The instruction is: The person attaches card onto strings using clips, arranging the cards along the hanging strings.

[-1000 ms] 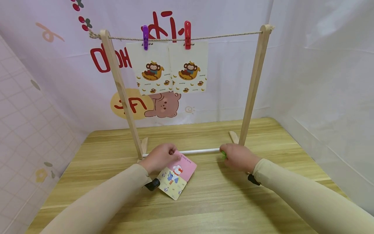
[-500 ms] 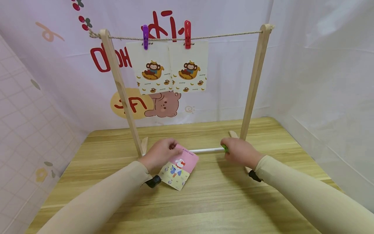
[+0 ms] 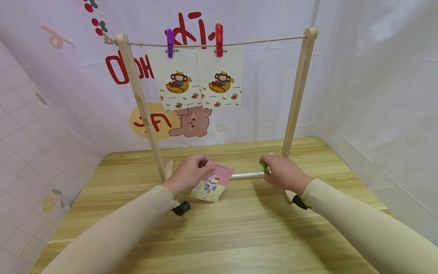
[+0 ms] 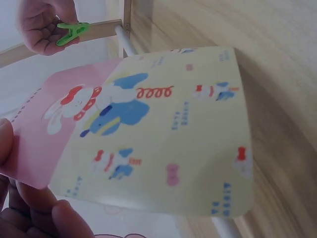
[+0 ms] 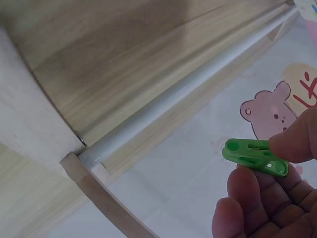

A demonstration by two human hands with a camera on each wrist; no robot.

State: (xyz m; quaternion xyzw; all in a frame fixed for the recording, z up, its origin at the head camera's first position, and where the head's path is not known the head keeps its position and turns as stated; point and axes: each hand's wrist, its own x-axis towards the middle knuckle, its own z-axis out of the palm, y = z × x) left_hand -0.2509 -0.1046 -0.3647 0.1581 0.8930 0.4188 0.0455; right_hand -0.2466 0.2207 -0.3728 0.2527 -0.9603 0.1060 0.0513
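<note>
My left hand (image 3: pixel 189 173) pinches a pink and yellow rabbit card (image 3: pixel 216 183) by its upper left corner, between thumb and fingers. In the left wrist view the card (image 4: pixel 148 124) fills the middle, its rabbit print facing that camera. To the right, my right hand (image 3: pixel 284 174) holds a green clothespin (image 5: pixel 255 156) between thumb and fingers. Above both hands, a rope (image 3: pixel 267 41) runs between two wooden posts. From it hang two monkey cards, the left one (image 3: pixel 178 82) under a purple clothespin (image 3: pixel 170 43) and the right one (image 3: pixel 220 78) under a red clothespin (image 3: pixel 219 40).
The left post (image 3: pixel 142 102) and right post (image 3: pixel 297 95) stand on wooden feet, joined low down by a white rod (image 3: pixel 247 175). Behind the wooden tabletop (image 3: pixel 219 236) hangs a printed white cloth (image 3: pixel 270 110). The rope right of the red clothespin carries nothing.
Both hands have risen slightly. The rabbit card has come up with the left hand and its lower edge has swung away from me; the green clothespin shows more in the right hand.
</note>
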